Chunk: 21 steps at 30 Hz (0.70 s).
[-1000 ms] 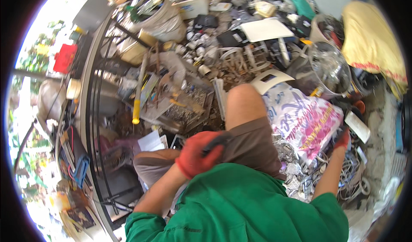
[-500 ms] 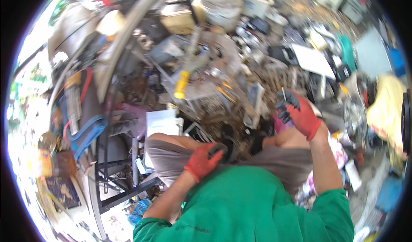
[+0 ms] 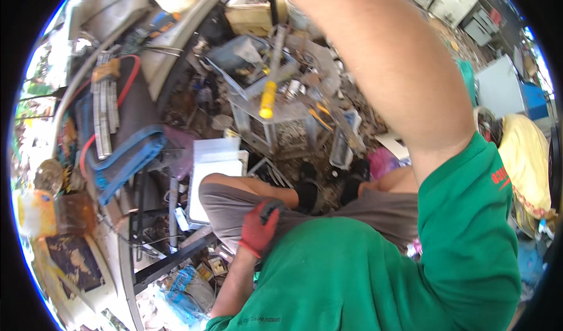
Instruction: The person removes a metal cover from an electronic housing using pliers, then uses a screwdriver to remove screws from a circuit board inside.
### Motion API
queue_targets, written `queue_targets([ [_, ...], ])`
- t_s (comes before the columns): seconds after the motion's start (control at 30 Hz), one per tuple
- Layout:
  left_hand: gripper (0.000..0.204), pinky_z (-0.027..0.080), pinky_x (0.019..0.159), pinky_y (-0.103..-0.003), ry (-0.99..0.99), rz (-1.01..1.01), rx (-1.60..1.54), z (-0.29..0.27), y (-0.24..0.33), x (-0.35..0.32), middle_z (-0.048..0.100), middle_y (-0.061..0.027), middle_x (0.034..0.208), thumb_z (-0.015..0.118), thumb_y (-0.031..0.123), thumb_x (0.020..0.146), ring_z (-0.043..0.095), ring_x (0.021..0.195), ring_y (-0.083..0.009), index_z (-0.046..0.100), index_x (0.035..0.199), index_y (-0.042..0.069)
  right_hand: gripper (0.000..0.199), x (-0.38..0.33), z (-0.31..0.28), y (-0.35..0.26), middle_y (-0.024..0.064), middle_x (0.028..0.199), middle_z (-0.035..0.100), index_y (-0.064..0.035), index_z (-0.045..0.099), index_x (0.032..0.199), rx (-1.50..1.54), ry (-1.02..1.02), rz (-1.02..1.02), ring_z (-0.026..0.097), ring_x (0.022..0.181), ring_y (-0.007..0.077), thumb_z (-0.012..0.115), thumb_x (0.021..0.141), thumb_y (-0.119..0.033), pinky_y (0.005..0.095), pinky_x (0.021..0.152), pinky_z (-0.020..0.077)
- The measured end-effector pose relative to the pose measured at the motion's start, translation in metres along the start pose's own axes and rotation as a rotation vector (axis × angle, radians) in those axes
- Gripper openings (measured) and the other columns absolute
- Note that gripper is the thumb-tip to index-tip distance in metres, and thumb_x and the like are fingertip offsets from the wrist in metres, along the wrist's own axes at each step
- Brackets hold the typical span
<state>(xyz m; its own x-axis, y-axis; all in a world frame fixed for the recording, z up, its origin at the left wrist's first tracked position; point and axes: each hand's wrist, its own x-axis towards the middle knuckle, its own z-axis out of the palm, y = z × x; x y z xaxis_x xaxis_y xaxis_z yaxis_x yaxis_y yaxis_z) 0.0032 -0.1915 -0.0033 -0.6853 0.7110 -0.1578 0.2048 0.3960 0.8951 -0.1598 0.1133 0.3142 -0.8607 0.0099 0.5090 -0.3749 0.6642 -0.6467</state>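
My left hand [image 3: 260, 229], in a red glove with dark fingers, rests on the lap of my brown shorts [image 3: 226, 210]. Its fingers are curled in; whether anything is inside them is hidden. My right arm [image 3: 387, 61] reaches up across the top of the view, and its hand is out of the picture. In front of my feet, a tool with a yellow handle [image 3: 267, 100] lies over a low clear plastic stand [image 3: 290, 117]. Yellow-handled pliers [image 3: 321, 118] lie to its right.
A grey-blue tray [image 3: 226, 67] of bits sits beyond the stand. White panels [image 3: 214, 178] lean by my left knee. A dark metal frame [image 3: 176, 266] and a bag with blue trim [image 3: 132, 161] stand at left. A yellow sack [image 3: 522, 164] is at right.
My right hand, which held a small thin light stick in front of my right knee, has swung up out of view. My left hand has shifted slightly left and curled more.
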Motion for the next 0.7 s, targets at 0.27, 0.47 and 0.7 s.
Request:
queue_targets([
  [0.27, 0.026, 0.054, 0.074, -0.033, 0.124, -0.149, 0.134, -0.002, -0.014, 0.007, 0.073, -0.0197, 0.084, 0.073, 0.016, 0.089, 0.071, 0.078, -0.0221, 0.071, 0.101, -0.006, 0.058, -0.262, -0.080, 0.251, 0.0198, 0.112, 0.070, 0.0030, 0.063, 0.119, -0.145, 1.119, 0.419, 0.068, 0.099, 0.0313, 0.066, 0.091, -0.048, 0.0439, 0.091, 0.0515],
  [0.47, 0.025, 0.054, 0.073, -0.033, 0.123, -0.193, 0.093, 0.014, -0.040, 0.029, 0.073, -0.0184, 0.085, 0.072, 0.015, 0.089, 0.069, 0.076, -0.0195, 0.071, 0.102, -0.006, 0.100, -0.527, 0.093, 0.379, 0.0257, 0.144, 0.052, -0.0042, 0.038, 0.149, -0.202, 0.084, 1.732, 0.054, 0.131, 0.0406, 0.081, 0.073, -0.054, 0.0444, 0.108, 0.0441],
  [0.7, 0.027, 0.054, 0.081, -0.036, 0.030, -0.148, 0.154, 0.016, -0.030, 0.030, 0.073, -0.0179, 0.094, 0.073, 0.014, 0.089, 0.071, 0.086, -0.0257, 0.070, 0.110, -0.003, 0.065, -0.505, 0.130, 0.366, 0.0279, 0.133, 0.059, -0.0026, 0.048, 0.132, -0.258, 0.122, 1.678, 0.056, 0.127, 0.0412, 0.076, 0.081, -0.032, 0.0466, 0.107, 0.0464],
])
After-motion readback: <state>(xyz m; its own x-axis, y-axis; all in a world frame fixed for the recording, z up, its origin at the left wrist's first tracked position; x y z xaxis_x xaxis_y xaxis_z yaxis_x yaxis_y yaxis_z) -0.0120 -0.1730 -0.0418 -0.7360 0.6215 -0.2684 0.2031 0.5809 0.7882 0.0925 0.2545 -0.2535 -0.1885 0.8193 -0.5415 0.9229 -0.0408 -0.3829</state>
